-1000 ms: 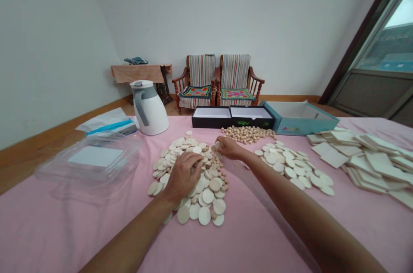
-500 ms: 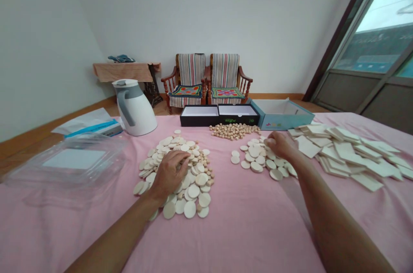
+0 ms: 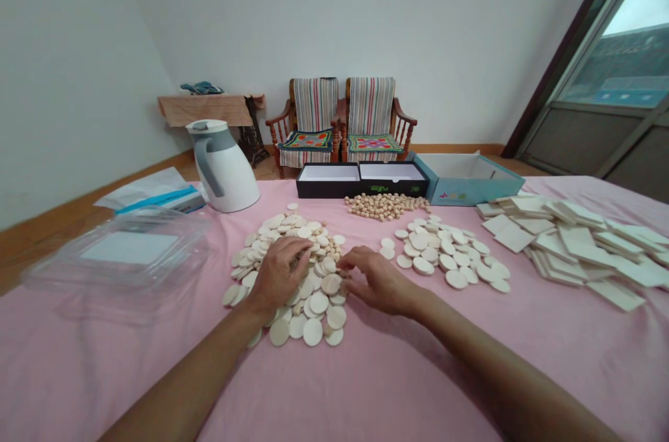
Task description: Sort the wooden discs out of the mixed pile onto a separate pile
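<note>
A mixed pile of round wooden discs (image 3: 312,332), with small wooden beads (image 3: 330,247) among them, lies on the pink cloth (image 3: 397,379). Resting over the middle of this pile is my left hand (image 3: 282,273), its fingers curled together; what they hold, if anything, is hidden. My right hand (image 3: 379,282) reaches the pile's right edge, thumb and fingers apart, with nothing visible between them. A second group of discs (image 3: 454,254) is spread to the right of that hand. Farther back, a heap of small beads (image 3: 387,206) sits in front of the black box (image 3: 329,189).
Square wooden tiles (image 3: 580,247) are heaped at the right. A light blue box (image 3: 470,184) stands behind, beside the black one. On the left are a white and grey jug (image 3: 235,177), a clear plastic container (image 3: 125,254) and a blue-and-white packet (image 3: 162,201).
My right hand has moved left, from the far side of the separate discs to the mixed pile's edge. My left hand stays over the pile. The view has shifted slightly.
</note>
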A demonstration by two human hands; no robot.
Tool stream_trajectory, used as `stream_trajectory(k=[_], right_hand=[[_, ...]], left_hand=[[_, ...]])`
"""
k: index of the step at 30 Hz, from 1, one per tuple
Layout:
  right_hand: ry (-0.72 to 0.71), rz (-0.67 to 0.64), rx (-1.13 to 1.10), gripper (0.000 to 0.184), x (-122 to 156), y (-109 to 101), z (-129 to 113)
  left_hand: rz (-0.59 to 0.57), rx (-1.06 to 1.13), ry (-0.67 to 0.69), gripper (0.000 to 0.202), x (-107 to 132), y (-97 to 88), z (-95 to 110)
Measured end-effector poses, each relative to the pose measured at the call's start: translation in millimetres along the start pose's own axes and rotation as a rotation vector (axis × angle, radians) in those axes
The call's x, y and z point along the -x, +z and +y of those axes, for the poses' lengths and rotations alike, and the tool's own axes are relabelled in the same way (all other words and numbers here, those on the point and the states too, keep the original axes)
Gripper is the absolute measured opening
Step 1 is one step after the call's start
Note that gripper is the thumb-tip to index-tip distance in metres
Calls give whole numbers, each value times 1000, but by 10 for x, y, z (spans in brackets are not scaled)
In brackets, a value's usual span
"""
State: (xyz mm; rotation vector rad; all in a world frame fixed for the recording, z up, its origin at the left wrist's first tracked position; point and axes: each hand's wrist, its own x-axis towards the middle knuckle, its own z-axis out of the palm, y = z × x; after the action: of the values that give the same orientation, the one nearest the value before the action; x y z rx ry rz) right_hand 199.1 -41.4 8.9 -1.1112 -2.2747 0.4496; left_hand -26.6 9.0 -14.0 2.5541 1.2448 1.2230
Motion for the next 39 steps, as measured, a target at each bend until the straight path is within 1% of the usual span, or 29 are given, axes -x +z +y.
stream_trajectory(k=[2,4,8,13,16,20,23,27,28,29,30,31,33,34,35,36,38,39], right_hand=[[32,-61,42,21,38,28,-65],[83,-81,86,26,68,39,-60],[182,-81,73,23,65,78,31],[230,-81,66,20,15,132,64],[292,-69,121,20,12,133,49],[398,-75,259,21,37,98,33],[403,-118,258,8,55,56,41],[396,-144,194,18,28,-17,133],[412,-130,178,17,6,-39,174],[434,-87,160,16,-22,-60,219],[456,-5,138,15,-53,-82,266],[467,107,109,17,-85,-102,311],[452,341,35,25,-138,-129,380],[429,415,-2,27,-154,-133,399],[405,429,-27,27,-161,-127,406],[386,386,-36,23,-159,-112,402],[360,223,2,16,-135,-55,364],[345,143,38,15,-118,-19,337]], left_hand=[[-7,4,-4,17,2,-3,5],[-11,6,-6,18,4,-5,9],[-13,8,-16,18,7,-12,20],[-4,17,-12,18,2,-18,27],[-2,16,-9,18,-2,-19,26],[-5,10,-7,18,-3,-24,28],[-7,7,-9,18,-5,-28,33],[-14,16,-15,18,-9,-23,31],[-13,19,-12,18,-9,-20,29],[-12,21,-9,18,-10,-17,26],[-9,23,-7,18,-11,-15,24],[-6,24,-5,18,-11,-13,22],[-5,23,-4,19,-12,-13,18],[-7,22,-3,19,-11,-13,17],[-10,21,-1,19,-10,-15,16],[-10,19,0,19,-8,-16,14],[-8,16,2,18,-4,-17,13],[-7,15,3,18,-3,-18,13]])
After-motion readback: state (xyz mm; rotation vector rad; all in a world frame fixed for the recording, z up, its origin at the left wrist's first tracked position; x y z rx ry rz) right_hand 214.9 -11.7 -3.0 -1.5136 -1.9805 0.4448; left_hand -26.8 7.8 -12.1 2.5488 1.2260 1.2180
